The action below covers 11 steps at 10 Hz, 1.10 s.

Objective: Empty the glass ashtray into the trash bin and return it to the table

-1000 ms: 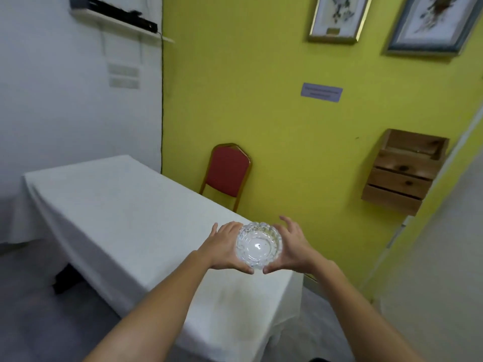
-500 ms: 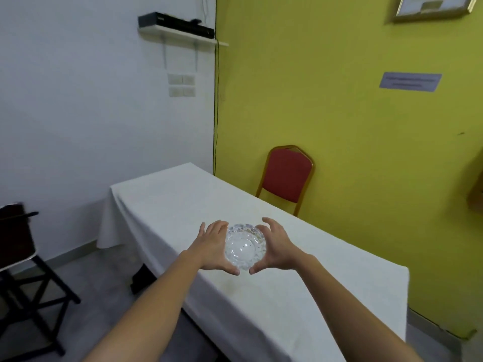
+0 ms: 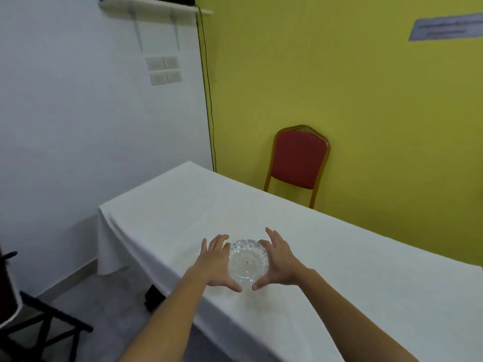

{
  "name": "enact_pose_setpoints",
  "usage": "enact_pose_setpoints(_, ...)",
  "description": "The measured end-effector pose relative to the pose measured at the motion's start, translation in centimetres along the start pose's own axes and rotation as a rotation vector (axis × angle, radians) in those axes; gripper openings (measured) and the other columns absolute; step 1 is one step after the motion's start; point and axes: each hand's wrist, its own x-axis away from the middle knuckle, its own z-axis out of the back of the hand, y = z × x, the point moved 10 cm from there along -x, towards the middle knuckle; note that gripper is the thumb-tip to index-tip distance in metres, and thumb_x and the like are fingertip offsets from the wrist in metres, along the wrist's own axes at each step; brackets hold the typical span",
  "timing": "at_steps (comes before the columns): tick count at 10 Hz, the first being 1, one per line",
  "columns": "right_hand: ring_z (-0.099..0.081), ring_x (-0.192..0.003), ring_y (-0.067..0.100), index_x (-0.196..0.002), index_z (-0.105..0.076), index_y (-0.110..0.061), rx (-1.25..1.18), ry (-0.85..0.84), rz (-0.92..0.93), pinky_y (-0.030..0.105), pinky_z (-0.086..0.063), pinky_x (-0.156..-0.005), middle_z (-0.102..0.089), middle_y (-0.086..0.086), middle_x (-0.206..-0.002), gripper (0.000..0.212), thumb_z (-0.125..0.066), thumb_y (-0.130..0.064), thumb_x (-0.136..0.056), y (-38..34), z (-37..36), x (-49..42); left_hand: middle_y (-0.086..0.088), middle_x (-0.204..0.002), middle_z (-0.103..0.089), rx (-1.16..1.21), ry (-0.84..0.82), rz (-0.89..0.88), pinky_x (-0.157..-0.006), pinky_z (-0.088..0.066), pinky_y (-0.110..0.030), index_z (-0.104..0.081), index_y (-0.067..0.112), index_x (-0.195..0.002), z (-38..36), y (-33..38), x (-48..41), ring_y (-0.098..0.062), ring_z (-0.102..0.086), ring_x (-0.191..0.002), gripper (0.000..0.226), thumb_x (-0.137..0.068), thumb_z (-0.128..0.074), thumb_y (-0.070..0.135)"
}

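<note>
A long table draped in a white cloth point(image 3: 326, 257) runs from the room's corner toward me, its far end tucked where the pale white wall point(image 3: 65, 126) meets the yellow wall point(image 3: 339, 74). Behind the table, against the yellow wall, stands a red padded chair with a gold frame point(image 3: 299, 159). Above the table's far end a white shelf point(image 3: 156, 6) is fixed high on the white wall, with a block of pale switch plates point(image 3: 164, 70) under it. A small bluish paper sign point(image 3: 448, 28) hangs on the yellow wall, up and to the right of the chair. Left of the table, at the edge of view, is a dark folding stand point(image 3: 39, 325) on the grey floor.

The round cut-glass ashtray point(image 3: 248, 261) sits on the table near its near long edge, with only a tiny dark speck in its bowl. My left hand point(image 3: 217, 262) and my right hand point(image 3: 277, 262) flank it, palms facing inward, fingers spread and extended, thumbs pointing toward each other just in front of the glass. Both hands are opened wide and grasp nothing; I cannot tell whether the palms touch its rim.
</note>
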Motion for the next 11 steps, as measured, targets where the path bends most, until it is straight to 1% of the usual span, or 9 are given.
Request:
enact_pose_setpoints(1,0.010,-0.149,0.030,-0.147,-0.024,-0.019,-0.057,0.012,-0.064,0.047,-0.005,-0.122,0.006,0.010,-0.162,0.120,-0.081,-0.065,-0.052,1.8,-1.1,-2.1,-0.010,-0.162,0.000,-0.017,-0.042,-0.038,-0.122,0.004,-0.051,-0.027,0.005,-0.146,-1.2,-0.5,-3.7,-0.025,0.005,-0.151,0.117,-0.059,-0.076,0.066)
enact_pose_setpoints(3,0.006,-0.149,0.030,-0.147,-0.024,-0.016,-0.056,0.017,-0.201,0.047,-0.005,-0.121,0.000,0.013,-0.161,0.123,-0.081,-0.065,-0.050,4.9,-3.2,-4.4,-0.012,-0.161,0.000,-0.034,-0.114,-0.115,-0.121,0.002,-0.053,-0.027,0.003,-0.145,-4.0,-0.6,-8.8,-0.027,0.003,-0.151,0.116,-0.059,-0.078,0.062)
enact_pose_setpoints(6,0.002,-0.148,0.030,-0.147,-0.021,-0.016,-0.121,0.128,-0.517,0.049,-0.007,-0.121,-0.006,0.013,-0.159,0.128,-0.081,-0.067,-0.046,7.9,-5.0,-4.9,-0.009,-0.162,0.003,-0.101,-0.228,-0.351,-0.122,0.002,-0.052,-0.019,0.008,-0.150,-4.6,0.9,-14.8,-0.028,0.001,-0.151,0.119,-0.061,-0.082,0.052)
enact_pose_setpoints(7,0.000,-0.148,0.031,-0.147,-0.019,-0.016,-0.123,0.144,-0.593,0.050,-0.010,-0.120,-0.008,0.013,-0.158,0.134,-0.074,-0.076,-0.040,8.0,-5.4,-4.4,-0.007,-0.163,0.003,-0.127,-0.250,-0.442,-0.122,0.002,-0.052,-0.019,0.010,-0.151,-4.8,1.4,-15.6,-0.028,0.000,-0.151,0.117,-0.062,-0.081,0.054)
enact_pose_setpoints(8,-0.006,-0.147,0.031,-0.146,-0.019,-0.015,-0.135,0.158,-0.689,0.051,-0.015,-0.118,-0.013,0.012,-0.158,0.143,-0.054,-0.087,-0.027,8.0,-5.7,-3.8,-0.007,-0.164,0.002,-0.149,-0.257,-0.517,-0.122,0.002,-0.053,-0.013,0.011,-0.154,-4.9,1.7,-16.0,-0.025,0.000,-0.152,0.121,-0.063,-0.079,0.056)
enact_pose_setpoints(9,-0.003,-0.148,0.032,-0.150,-0.008,-0.014,-0.153,0.108,-0.775,0.055,-0.015,-0.118,-0.007,0.013,-0.160,0.142,-0.069,-0.080,-0.041,7.9,-6.5,-3.1,-0.008,-0.165,0.004,-0.149,-0.290,-0.540,-0.122,0.002,-0.052,-0.001,0.009,-0.155,-5.2,1.7,-15.9,-0.024,0.002,-0.152,0.125,-0.068,-0.078,0.054)
enact_pose_setpoints(10,0.012,-0.149,0.030,-0.152,0.008,-0.010,-0.142,0.004,-0.809,0.057,-0.004,-0.118,0.011,0.010,-0.162,0.132,-0.075,-0.064,-0.064,7.0,-6.3,-2.4,-0.008,-0.164,0.011,-0.169,-0.343,-0.566,-0.121,0.005,-0.052,0.010,0.009,-0.154,-5.4,1.4,-15.1,-0.024,0.008,-0.152,0.129,-0.071,-0.075,0.057)
enact_pose_setpoints(11,0.017,-0.148,0.027,-0.151,0.011,-0.009,-0.146,-0.042,-0.805,0.056,0.001,-0.118,0.017,0.008,-0.162,0.118,-0.070,-0.052,-0.077,6.4,-4.9,-2.1,-0.008,-0.163,0.017,-0.138,-0.388,-0.577,-0.120,0.007,-0.052,0.014,0.009,-0.153,-4.1,1.3,-14.7,-0.024,0.013,-0.151,0.123,-0.077,-0.062,0.067)
